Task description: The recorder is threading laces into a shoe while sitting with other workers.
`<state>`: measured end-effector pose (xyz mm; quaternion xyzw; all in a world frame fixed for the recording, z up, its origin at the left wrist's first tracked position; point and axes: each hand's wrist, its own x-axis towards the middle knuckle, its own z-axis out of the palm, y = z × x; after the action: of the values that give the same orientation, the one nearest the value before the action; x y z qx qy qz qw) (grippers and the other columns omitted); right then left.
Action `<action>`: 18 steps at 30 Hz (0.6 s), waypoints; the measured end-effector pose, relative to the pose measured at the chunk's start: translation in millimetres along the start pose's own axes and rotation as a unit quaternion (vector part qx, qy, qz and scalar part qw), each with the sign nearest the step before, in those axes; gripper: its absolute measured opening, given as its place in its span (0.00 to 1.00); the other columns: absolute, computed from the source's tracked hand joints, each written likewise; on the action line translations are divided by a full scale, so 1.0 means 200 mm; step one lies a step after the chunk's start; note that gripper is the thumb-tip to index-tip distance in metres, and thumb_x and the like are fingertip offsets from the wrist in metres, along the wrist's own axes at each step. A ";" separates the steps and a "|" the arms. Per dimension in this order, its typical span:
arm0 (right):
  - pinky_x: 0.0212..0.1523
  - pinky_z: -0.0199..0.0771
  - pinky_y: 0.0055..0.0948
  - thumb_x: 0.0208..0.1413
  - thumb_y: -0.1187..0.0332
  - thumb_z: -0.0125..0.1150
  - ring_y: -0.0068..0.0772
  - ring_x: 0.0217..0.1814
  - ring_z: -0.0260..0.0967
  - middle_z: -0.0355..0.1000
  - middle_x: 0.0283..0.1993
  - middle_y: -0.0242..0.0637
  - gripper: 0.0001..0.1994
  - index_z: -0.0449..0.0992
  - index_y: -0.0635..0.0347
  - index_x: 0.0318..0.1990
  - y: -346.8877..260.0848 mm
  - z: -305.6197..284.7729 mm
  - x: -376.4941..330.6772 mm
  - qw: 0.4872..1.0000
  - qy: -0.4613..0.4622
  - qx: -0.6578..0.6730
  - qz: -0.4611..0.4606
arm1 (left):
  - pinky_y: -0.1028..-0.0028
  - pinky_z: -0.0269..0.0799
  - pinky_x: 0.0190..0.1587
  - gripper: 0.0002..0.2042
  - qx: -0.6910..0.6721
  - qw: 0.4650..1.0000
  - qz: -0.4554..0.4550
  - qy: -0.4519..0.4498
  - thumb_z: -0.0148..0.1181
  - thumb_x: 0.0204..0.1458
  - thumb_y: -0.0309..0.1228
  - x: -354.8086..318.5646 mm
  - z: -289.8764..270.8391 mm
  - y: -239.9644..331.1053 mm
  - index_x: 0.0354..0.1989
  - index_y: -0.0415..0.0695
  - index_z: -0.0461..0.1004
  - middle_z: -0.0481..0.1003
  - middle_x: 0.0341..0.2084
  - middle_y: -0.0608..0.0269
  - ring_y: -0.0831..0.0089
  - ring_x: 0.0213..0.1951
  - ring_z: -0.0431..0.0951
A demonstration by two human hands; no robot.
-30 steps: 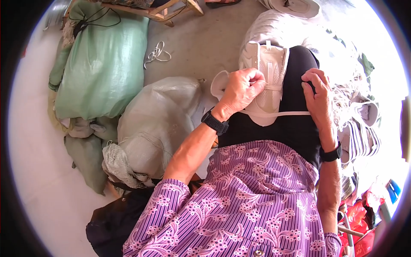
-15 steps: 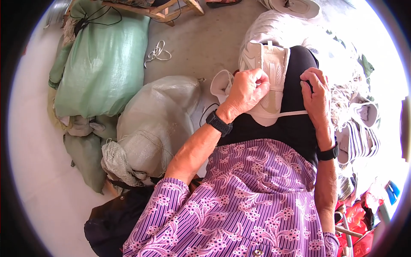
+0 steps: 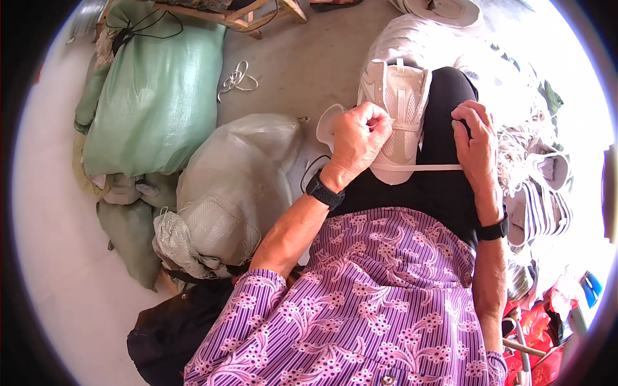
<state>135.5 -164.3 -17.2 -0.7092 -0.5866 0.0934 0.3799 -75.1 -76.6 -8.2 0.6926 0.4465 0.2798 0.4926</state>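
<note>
A white sneaker (image 3: pixel 404 96) rests on my dark-trousered thighs, its mesh tongue facing up and its toe pointing toward me. My left hand (image 3: pixel 357 135) is closed in a pinch over the shoe's left eyelet edge. A pale bit shows at its fingertips, too small to name. From across the toe, a flat white shoelace (image 3: pixel 438 167) stretches sideways to my right hand (image 3: pixel 475 132), whose fingers are curled around its end beside my right knee. The exact grip there is hidden. Another white shoe part (image 3: pixel 327 125) shows to the left, partly behind my left hand.
A grey-white sack (image 3: pixel 238 174) and a green sack (image 3: pixel 154 96) stand at the left. A loose white lace (image 3: pixel 238 78) lies on the floor. On the right are bundled laces (image 3: pixel 514 151), stacked white shoes (image 3: pixel 537 209) and red bags (image 3: pixel 534 328). A wooden frame (image 3: pixel 251 19) stands far back.
My left hand has shifted slightly left and toward me, still pinched. The sneaker has moved a little with it, showing more of the tongue. My right hand stays in place.
</note>
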 end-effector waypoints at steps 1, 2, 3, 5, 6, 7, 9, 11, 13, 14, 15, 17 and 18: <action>0.49 0.64 0.38 0.49 0.78 0.55 0.42 0.45 0.65 0.69 0.41 0.38 0.06 0.73 0.61 0.35 0.00 0.00 0.00 1.000 0.000 0.001 -0.001 | 0.83 0.66 0.28 0.04 -0.001 1.000 0.005 0.000 0.61 0.50 0.25 0.00 0.00 0.00 0.28 0.38 0.74 0.71 0.20 0.75 0.88 0.24 0.67; 0.49 0.64 0.38 0.48 0.78 0.55 0.42 0.45 0.65 0.69 0.41 0.38 0.06 0.73 0.61 0.35 0.00 0.01 0.00 1.000 0.004 0.003 -0.003 | 0.83 0.66 0.28 0.04 0.000 1.000 0.005 0.001 0.61 0.50 0.25 0.00 0.00 0.00 0.28 0.38 0.74 0.71 0.20 0.75 0.88 0.24 0.67; 0.49 0.64 0.38 0.48 0.78 0.55 0.42 0.45 0.65 0.69 0.41 0.38 0.06 0.73 0.61 0.35 0.00 0.01 0.00 1.000 0.007 0.004 -0.005 | 0.82 0.67 0.28 0.04 0.004 1.000 0.012 0.002 0.62 0.49 0.25 0.01 0.00 -0.01 0.27 0.39 0.74 0.71 0.19 0.74 0.87 0.23 0.67; 0.49 0.64 0.38 0.48 0.78 0.55 0.42 0.45 0.65 0.69 0.41 0.38 0.06 0.73 0.61 0.35 0.00 0.01 0.00 1.000 0.007 0.001 -0.006 | 0.82 0.67 0.28 0.04 0.007 1.000 0.019 0.003 0.62 0.48 0.25 0.01 0.01 -0.01 0.26 0.39 0.74 0.72 0.18 0.73 0.87 0.23 0.68; 0.50 0.64 0.38 0.48 0.78 0.55 0.42 0.45 0.65 0.69 0.41 0.38 0.06 0.73 0.61 0.35 0.00 0.01 0.00 1.000 0.006 0.000 -0.007 | 0.80 0.68 0.28 0.03 0.051 0.997 0.047 0.013 0.62 0.47 0.25 0.01 0.01 -0.01 0.26 0.40 0.74 0.73 0.18 0.69 0.84 0.22 0.70; 0.50 0.64 0.38 0.48 0.78 0.55 0.42 0.45 0.65 0.69 0.41 0.38 0.06 0.73 0.61 0.35 0.00 0.01 0.00 1.000 0.006 0.000 -0.007 | 0.78 0.69 0.27 0.03 0.095 0.992 0.076 0.023 0.62 0.46 0.24 0.02 0.02 0.00 0.25 0.41 0.73 0.74 0.18 0.66 0.80 0.21 0.71; 0.50 0.63 0.38 0.48 0.78 0.55 0.42 0.45 0.65 0.69 0.41 0.39 0.06 0.73 0.61 0.35 0.00 0.01 0.00 1.000 0.004 0.001 -0.006 | 0.76 0.70 0.27 0.03 0.153 0.982 0.109 0.035 0.62 0.45 0.24 0.03 0.04 0.00 0.25 0.41 0.73 0.74 0.18 0.62 0.76 0.21 0.73; 0.50 0.63 0.38 0.48 0.78 0.55 0.42 0.45 0.65 0.69 0.41 0.38 0.06 0.73 0.61 0.35 0.00 0.01 0.00 1.000 0.004 0.001 -0.010 | 0.74 0.70 0.28 0.03 0.210 0.966 0.141 0.046 0.61 0.44 0.24 0.04 0.04 0.01 0.25 0.41 0.73 0.75 0.19 0.59 0.71 0.21 0.74; 0.50 0.63 0.38 0.48 0.78 0.55 0.42 0.45 0.65 0.69 0.41 0.38 0.06 0.73 0.61 0.35 0.00 0.01 0.01 1.000 0.005 0.000 -0.015 | 0.73 0.71 0.28 0.03 0.173 0.979 0.105 -0.006 0.61 0.44 0.25 0.06 0.03 0.02 0.26 0.41 0.73 0.76 0.21 0.56 0.65 0.22 0.76; 0.50 0.63 0.38 0.48 0.78 0.55 0.42 0.45 0.65 0.69 0.41 0.38 0.06 0.73 0.60 0.35 0.00 0.01 0.01 1.000 0.006 -0.003 -0.011 | 0.73 0.71 0.28 0.03 0.174 0.979 0.106 -0.005 0.61 0.44 0.25 0.06 0.03 0.03 0.26 0.41 0.73 0.76 0.21 0.56 0.65 0.22 0.76; 0.49 0.63 0.38 0.48 0.78 0.55 0.42 0.44 0.65 0.70 0.41 0.38 0.06 0.73 0.60 0.35 -0.01 0.02 0.01 1.000 0.007 -0.005 -0.007 | 0.74 0.70 0.28 0.03 0.141 0.986 0.084 -0.033 0.61 0.45 0.26 0.06 0.03 0.04 0.26 0.40 0.74 0.76 0.21 0.57 0.69 0.22 0.75; 0.49 0.63 0.38 0.48 0.78 0.55 0.42 0.44 0.65 0.69 0.40 0.38 0.06 0.73 0.60 0.34 -0.02 0.02 0.02 1.000 0.007 -0.003 -0.010 | 0.75 0.70 0.28 0.04 0.110 0.990 0.061 -0.060 0.61 0.46 0.27 0.06 0.03 0.05 0.27 0.40 0.74 0.76 0.20 0.59 0.72 0.22 0.75; 0.49 0.63 0.38 0.48 0.78 0.55 0.42 0.44 0.65 0.69 0.40 0.38 0.06 0.73 0.60 0.34 -0.02 0.01 0.01 1.000 0.006 -0.004 -0.011 | 0.76 0.69 0.28 0.05 0.081 0.994 0.038 -0.065 0.60 0.47 0.28 0.06 0.04 0.04 0.28 0.40 0.75 0.76 0.20 0.60 0.75 0.23 0.74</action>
<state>132.4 -160.8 -15.8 -0.7048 -0.5925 0.0826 0.3813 -60.3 -70.2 -3.9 0.7633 0.4078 0.2157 0.4523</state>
